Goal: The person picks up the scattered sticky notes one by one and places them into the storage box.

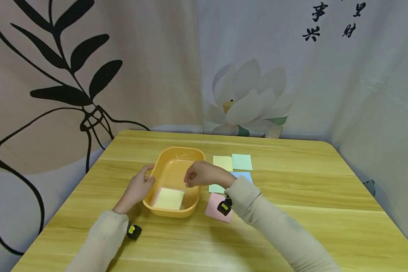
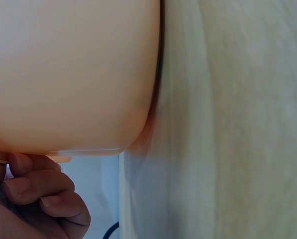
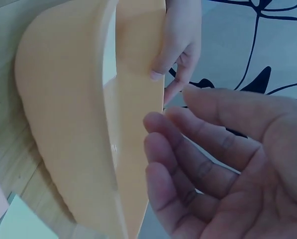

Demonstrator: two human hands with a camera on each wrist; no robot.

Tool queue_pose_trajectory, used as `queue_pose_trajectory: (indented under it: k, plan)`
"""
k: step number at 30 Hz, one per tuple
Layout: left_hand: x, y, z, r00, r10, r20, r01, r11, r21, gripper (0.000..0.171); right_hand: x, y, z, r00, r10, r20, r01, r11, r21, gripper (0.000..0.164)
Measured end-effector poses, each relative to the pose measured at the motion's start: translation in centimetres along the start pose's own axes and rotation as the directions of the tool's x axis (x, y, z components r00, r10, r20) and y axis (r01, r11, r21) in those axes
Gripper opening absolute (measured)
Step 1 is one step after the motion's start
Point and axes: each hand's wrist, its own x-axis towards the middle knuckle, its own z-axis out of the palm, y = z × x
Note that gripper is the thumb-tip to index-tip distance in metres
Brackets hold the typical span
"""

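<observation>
Gripping the left rim of the orange tub (image 1: 176,166), the left hand (image 1: 137,189) has its thumb over the edge and its fingers (image 2: 36,186) curled against the outside wall, as the left wrist view shows close up. The right hand (image 1: 200,174) hovers over the tub's right rim with its fingers relaxed and slightly bent, holding nothing; in the right wrist view its fingers (image 3: 188,164) are spread just beside the tub's rim, and whether they touch it cannot be told.

The tub stands on the wooden tabletop (image 1: 309,211), left of the middle, about midway between the far and near edges. Inside it, at the near end of its floor, lies a pale yellow paper square (image 1: 169,198).

Right of the tub, several more paper squares lie flat on the tabletop: a yellow note (image 1: 223,163) and a mint green note (image 1: 241,161) side by side toward the far edge, a light blue note (image 1: 244,176) partly hidden behind the right wrist, a pale green note (image 1: 215,188) just beside the tub's right wall, and a pink note (image 1: 213,207) nearest the near edge, partly covered by the right sleeve (image 1: 275,226).

A printed cloth backdrop (image 1: 88,75) hangs behind the far and left edges of the tabletop.
</observation>
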Motion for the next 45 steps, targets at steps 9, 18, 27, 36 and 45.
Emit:
queue_pose_trajectory:
  k: [9,18,27,36,45]
  plan:
    - [0.2,-0.2,0.1,1.0,0.006,0.003,-0.006,1.0,0.004,0.051,-2.6,1.9,-0.3,0.999,0.009,-0.045,-0.008,1.0,0.011,0.018]
    - [0.3,-0.3,0.2,1.0,0.007,0.002,-0.007,1.0,0.006,0.052,-4.4,4.6,0.3,0.993,0.004,-0.114,0.003,0.998,0.059,0.018]
    - [0.3,-0.2,0.2,1.0,-0.001,-0.001,0.001,1.0,0.008,0.052,-5.6,6.5,1.4,0.991,0.042,-0.127,-0.029,0.994,0.105,0.018]
    - [0.2,-0.2,0.2,1.0,-0.002,0.002,0.002,1.0,0.006,0.051,-6.1,8.3,3.1,0.984,0.073,-0.16,-0.065,0.997,0.052,0.015]
    - [0.1,-0.1,0.1,1.0,0.002,0.007,-0.002,1.0,0.001,0.051,-6.7,9.8,4.1,0.98,0.112,-0.163,-0.101,0.992,0.074,0.017]
